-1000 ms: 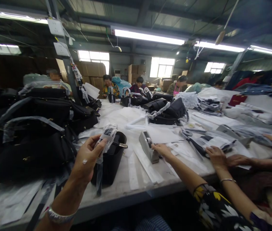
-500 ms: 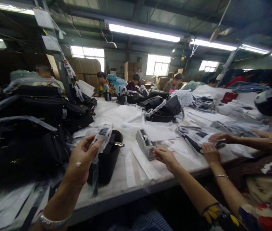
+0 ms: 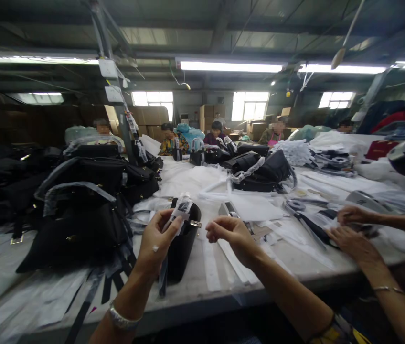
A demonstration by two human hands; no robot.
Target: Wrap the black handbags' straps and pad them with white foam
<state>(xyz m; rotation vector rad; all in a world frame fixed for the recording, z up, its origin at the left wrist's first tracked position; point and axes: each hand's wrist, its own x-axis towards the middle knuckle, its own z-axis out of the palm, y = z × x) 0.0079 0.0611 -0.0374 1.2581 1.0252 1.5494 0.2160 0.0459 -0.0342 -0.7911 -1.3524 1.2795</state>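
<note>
My left hand (image 3: 157, 241) is raised over the table and pinches a black strap wrapped in clear plastic film (image 3: 180, 210), which hangs down in front of a small black bag (image 3: 184, 243). My right hand (image 3: 231, 234) hovers close to the right of it with fingertips pinched together, likely on a piece of clear tape that I cannot make out. The grey tape dispenser (image 3: 228, 209) stands just behind my right hand. A silver bracelet is on my left wrist.
Black handbags (image 3: 80, 200) are piled at the left, more bags (image 3: 263, 169) lie mid-table. White paper strips (image 3: 211, 265) lie near the table's front edge. A neighbour's two hands (image 3: 351, 229) work on plastic-wrapped items at the right. Several people sit at the far end.
My right hand has left the tape dispenser and risen toward my left hand. My view has swung to the left and slightly up. The neighbour's hands have shifted on their work.
</note>
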